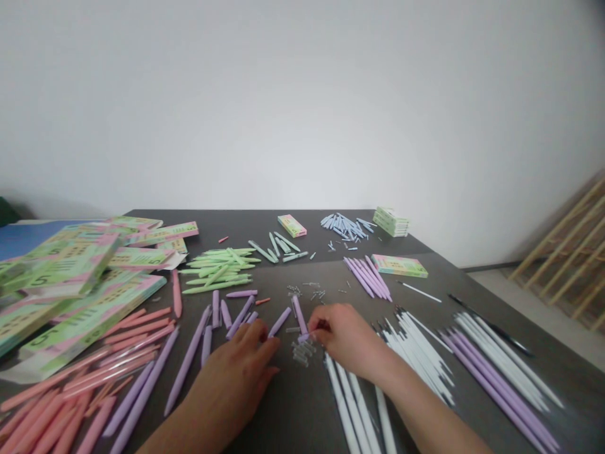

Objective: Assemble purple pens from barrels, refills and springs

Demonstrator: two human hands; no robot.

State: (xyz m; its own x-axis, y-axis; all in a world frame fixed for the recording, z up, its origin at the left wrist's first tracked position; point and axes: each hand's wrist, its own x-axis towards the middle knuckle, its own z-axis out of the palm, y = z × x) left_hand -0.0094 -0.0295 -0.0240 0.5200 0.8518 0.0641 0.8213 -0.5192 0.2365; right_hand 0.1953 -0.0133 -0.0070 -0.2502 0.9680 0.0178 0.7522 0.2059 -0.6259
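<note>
My left hand point(239, 372) lies on the dark table point(293, 403), fingers close together, reaching among short purple pen barrels point(241, 313); what its fingertips touch is hidden. My right hand point(347, 337) rests just to the right, its thumb and finger pinched on a small thin part beside a purple pen piece point(299, 315). A little pile of small springs point(302, 353) lies between the two hands. White refill rods point(416, 353) lie right of my right hand.
Pink pen barrels point(94, 378) and stacked printed boxes point(66, 284) fill the left. Green pen parts point(220, 268), light blue parts point(345, 227) and small boxes point(399, 265) lie farther back. Long purple and white rods point(501, 372) lie at right. A wooden rack point(567, 265) stands beyond the table.
</note>
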